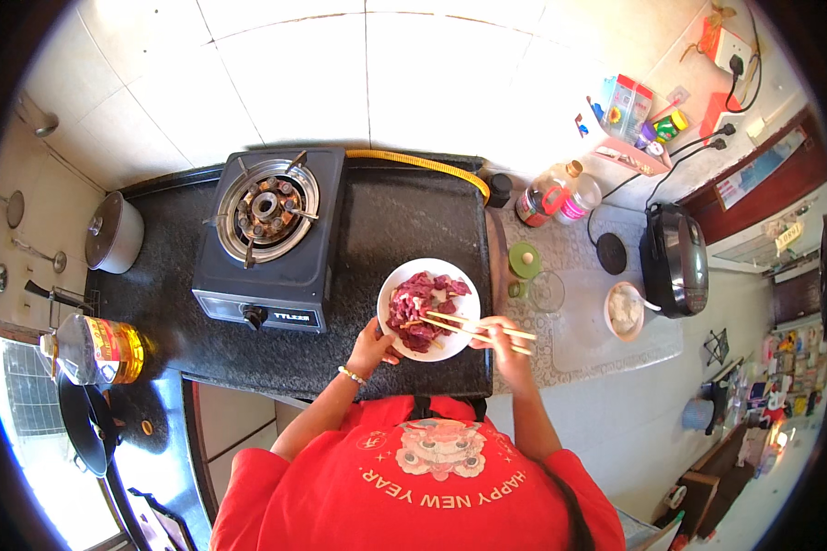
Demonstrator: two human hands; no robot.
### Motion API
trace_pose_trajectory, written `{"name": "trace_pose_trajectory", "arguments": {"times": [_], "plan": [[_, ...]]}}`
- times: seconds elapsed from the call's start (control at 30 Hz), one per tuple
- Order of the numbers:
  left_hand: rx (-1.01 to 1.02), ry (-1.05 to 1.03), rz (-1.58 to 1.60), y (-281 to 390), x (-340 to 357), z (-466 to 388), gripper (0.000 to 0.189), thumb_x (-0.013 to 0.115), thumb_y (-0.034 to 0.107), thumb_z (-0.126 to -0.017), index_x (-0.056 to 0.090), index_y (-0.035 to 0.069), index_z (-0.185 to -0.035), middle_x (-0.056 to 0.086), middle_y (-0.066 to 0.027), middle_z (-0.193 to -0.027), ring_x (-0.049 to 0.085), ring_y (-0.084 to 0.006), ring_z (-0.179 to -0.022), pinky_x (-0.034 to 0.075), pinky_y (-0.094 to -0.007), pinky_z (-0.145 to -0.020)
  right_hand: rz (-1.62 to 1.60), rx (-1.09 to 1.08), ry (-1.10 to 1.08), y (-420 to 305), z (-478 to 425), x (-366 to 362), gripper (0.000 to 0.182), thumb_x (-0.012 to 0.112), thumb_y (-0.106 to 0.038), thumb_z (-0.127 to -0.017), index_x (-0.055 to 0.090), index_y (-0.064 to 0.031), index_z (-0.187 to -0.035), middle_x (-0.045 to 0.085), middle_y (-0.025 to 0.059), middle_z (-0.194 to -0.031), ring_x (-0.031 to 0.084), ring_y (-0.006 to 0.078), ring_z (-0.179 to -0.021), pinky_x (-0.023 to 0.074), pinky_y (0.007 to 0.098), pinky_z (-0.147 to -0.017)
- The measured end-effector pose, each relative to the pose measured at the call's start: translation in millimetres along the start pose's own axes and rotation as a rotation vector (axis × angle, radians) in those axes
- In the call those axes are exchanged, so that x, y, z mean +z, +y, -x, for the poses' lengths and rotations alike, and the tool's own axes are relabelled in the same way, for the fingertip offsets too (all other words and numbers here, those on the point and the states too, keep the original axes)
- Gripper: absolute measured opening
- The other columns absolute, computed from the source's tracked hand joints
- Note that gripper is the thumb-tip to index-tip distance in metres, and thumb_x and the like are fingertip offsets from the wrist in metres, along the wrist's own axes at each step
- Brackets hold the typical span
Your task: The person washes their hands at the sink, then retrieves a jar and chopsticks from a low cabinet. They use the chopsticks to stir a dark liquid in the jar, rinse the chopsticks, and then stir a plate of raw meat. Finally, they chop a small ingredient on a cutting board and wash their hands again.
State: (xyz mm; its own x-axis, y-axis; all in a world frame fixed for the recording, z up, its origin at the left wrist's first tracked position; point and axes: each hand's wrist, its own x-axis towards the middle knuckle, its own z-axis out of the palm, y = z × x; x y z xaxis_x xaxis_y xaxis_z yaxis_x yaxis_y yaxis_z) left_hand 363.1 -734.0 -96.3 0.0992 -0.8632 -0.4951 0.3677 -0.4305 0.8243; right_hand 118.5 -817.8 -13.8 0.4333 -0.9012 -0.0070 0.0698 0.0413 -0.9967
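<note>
A white plate (pixel 429 356) of raw red meat pieces (pixel 413 297) is before me at the front right of the black stone counter. My left hand (pixel 373 348) grips the plate's left rim, thumb on top and fingers below. In my right hand (pixel 502 346) is a pair of wooden chopsticks (pixel 463 329), their tips in among the meat. Some pale bits show between the meat pieces. Whether the chopsticks pinch a piece cannot be made out.
Left of the plate stands a single-burner gas stove (pixel 265 234), with a yellow hose (pixel 420 164) behind. Farther left are a lidded pot (pixel 115 233) and an oil bottle (pixel 100 350). To the right are a glass (pixel 546 292), a bowl of white powder (pixel 624 310) and a black rice cooker (pixel 675 262).
</note>
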Motion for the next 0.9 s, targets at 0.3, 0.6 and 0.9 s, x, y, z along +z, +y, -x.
{"name": "trace_pose_trajectory", "arguments": {"times": [0.3, 0.6, 0.9], "plan": [[-0.009, 0.003, -0.014, 3, 4, 0, 0.032, 0.047, 0.004, -0.081, 0.038, 0.002, -0.112, 0.059, -0.0134, -0.083, 0.062, -0.0204, -0.061, 0.052, -0.0271, -0.046, -0.023, 0.046, -0.017, 30, -10, -14, 0.028, 0.041, -0.024, -0.092, 0.053, 0.0009, -0.098, 0.058, 0.0116, -0.088, 0.061, 0.0187, -0.075, 0.0525, 0.0308, -0.068], [0.001, -0.003, 0.016, -4, 1, -2, 0.031, 0.049, 0.005, -0.081, 0.04, 0.002, -0.111, 0.059, -0.0127, -0.084, 0.062, -0.0201, -0.063, 0.052, -0.0266, -0.046, -0.059, 0.042, -0.08, 19, -17, -8, 0.028, 0.043, -0.024, -0.091, 0.053, 0.0017, -0.095, 0.059, 0.0104, -0.085, 0.06, 0.0178, -0.078, 0.049, 0.0305, -0.073], [-0.002, 0.005, 0.02, -4, 1, -1, 0.032, 0.049, 0.005, -0.082, 0.039, 0.003, -0.112, 0.059, -0.0128, -0.083, 0.062, -0.0201, -0.062, 0.052, -0.0265, -0.046, -0.072, 0.144, -0.075, 10, -4, 2, 0.029, 0.039, -0.024, -0.092, 0.05, 0.0016, -0.1, 0.058, 0.0119, -0.084, 0.062, 0.0205, -0.067, 0.0541, 0.0311, -0.06]]}}
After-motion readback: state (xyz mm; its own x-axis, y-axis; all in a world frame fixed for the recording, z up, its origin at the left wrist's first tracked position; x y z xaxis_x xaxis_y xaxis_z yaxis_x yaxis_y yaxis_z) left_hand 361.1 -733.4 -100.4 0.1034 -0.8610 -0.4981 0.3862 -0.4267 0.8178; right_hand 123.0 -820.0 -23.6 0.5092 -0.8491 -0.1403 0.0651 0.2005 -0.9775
